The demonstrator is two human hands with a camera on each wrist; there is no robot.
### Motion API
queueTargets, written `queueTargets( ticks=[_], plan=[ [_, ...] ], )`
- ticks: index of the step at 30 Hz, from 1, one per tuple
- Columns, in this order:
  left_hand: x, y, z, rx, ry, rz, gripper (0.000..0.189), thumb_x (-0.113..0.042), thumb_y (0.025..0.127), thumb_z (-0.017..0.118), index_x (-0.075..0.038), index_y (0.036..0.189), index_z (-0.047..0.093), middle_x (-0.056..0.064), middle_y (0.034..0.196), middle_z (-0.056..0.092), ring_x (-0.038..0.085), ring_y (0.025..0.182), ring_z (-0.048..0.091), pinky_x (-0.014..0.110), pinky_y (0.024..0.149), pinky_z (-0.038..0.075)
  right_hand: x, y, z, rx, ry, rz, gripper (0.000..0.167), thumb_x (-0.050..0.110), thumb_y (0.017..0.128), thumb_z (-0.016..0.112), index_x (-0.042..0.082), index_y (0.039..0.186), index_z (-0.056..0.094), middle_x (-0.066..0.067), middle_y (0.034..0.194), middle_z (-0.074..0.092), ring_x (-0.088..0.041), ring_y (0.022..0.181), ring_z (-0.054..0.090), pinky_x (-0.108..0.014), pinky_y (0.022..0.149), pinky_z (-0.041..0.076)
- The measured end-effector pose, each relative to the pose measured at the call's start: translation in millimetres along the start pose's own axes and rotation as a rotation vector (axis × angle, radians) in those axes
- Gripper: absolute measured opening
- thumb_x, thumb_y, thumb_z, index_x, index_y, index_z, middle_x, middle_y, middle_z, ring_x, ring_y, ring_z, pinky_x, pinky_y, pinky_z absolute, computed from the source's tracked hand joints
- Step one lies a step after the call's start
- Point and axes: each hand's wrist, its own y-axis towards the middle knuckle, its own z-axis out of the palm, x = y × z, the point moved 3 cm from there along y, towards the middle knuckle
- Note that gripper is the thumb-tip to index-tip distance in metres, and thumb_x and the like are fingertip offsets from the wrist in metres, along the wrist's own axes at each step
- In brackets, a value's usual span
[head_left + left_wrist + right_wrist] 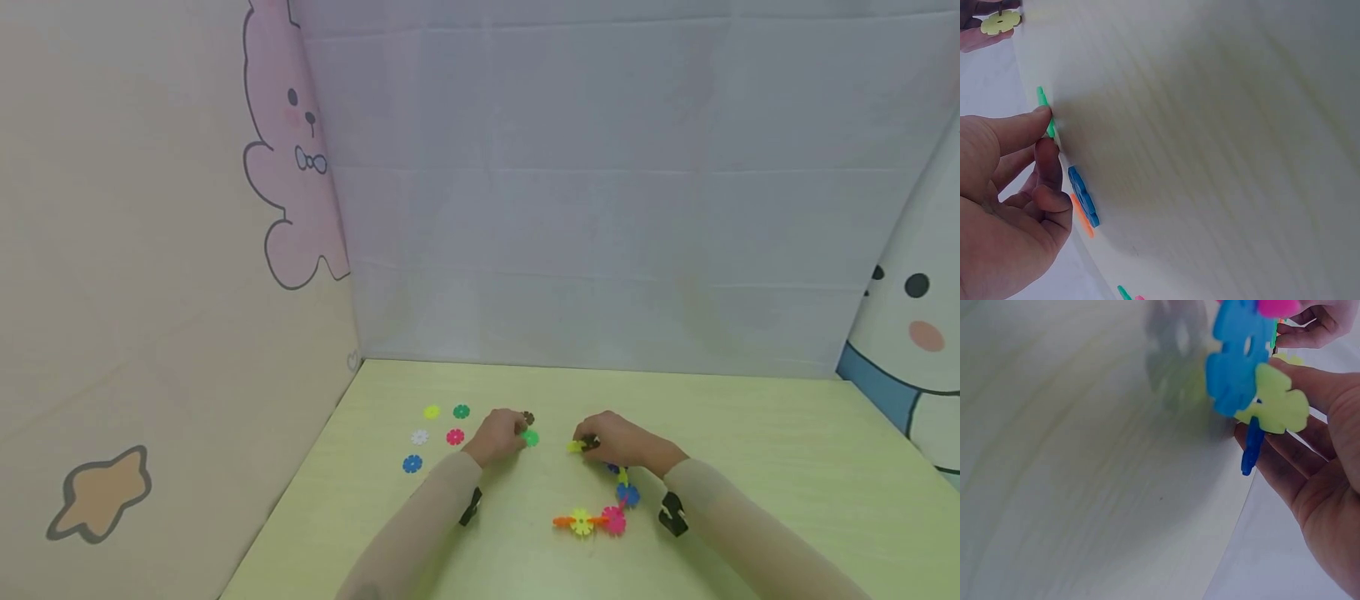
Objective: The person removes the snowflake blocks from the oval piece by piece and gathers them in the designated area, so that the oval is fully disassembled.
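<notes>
My left hand (498, 437) pinches a light green snowflake disc (531, 437) between thumb and fingertips, low over the table; the disc shows edge-on in the left wrist view. A brown disc (528, 417) lies just beyond those fingers. My right hand (617, 439) grips the upper end of a chain of interlocked discs, where a yellow disc (575, 447) sticks out past the fingertips. Down the chain follow a dark blue disc (1251, 447), a yellow-green one (1282, 400), a blue one (627, 495), a pink one (613, 521), a yellow one (581, 522) and orange ones.
Loose discs lie left of my left hand: yellow (432, 412), green (461, 412), white (420, 437), red (455, 437) and blue (412, 464). An orange disc (1082, 215) shows below the left hand in its wrist view. Curtain walls (600, 208) border the table (750, 433).
</notes>
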Motion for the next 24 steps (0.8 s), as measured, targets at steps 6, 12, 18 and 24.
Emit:
queueTargets(
  ticks=[6,12,18,24],
  plan=[
    [0.8,0.9,-1.4,-0.011,-0.026,-0.004,0.023,-0.005,0.083,0.067,-0.004,0.106,0.069,0.006,0.101,0.065,0.019,0.093,0.058,0.032,0.081,0.049,1.8,-0.5,-1.6,-0.001,0.006,-0.005,0.014,0.008,0.083,0.071,0.012,0.096,0.069,0.005,0.091,0.065,-0.007,0.078,0.057,-0.029,0.069,0.049],
    [-6.7,-0.9,-2.7,-0.024,-0.105,0.024,0.014,-0.006,0.086,0.067,-0.004,0.099,0.069,0.004,0.091,0.064,0.017,0.085,0.058,0.028,0.074,0.049,2.3,0.1,-1.9,-0.001,-0.002,0.005,0.014,0.010,0.083,0.072,0.013,0.097,0.068,0.005,0.091,0.065,-0.008,0.079,0.057,-0.031,0.070,0.049],
    [-18.9,-5.7,2.5,0.008,-0.230,0.015,0.006,-0.007,0.083,0.069,-0.005,0.089,0.066,0.000,0.079,0.062,0.013,0.070,0.058,0.024,0.062,0.048,2.8,1.2,-0.5,-0.018,-0.030,0.007,0.017,0.012,0.083,0.073,0.011,0.099,0.068,0.003,0.095,0.065,-0.013,0.085,0.060,-0.034,0.075,0.050],
    [-26.4,-6.9,11.6,0.045,-0.303,0.007,0.008,-0.008,0.082,0.070,-0.005,0.088,0.067,-0.001,0.075,0.062,0.010,0.063,0.058,0.023,0.059,0.048,6.3,2.4,-1.6,-0.044,-0.021,-0.021,0.020,0.010,0.082,0.074,0.007,0.100,0.068,-0.003,0.098,0.065,-0.019,0.089,0.062,-0.036,0.076,0.050]
  ],
)
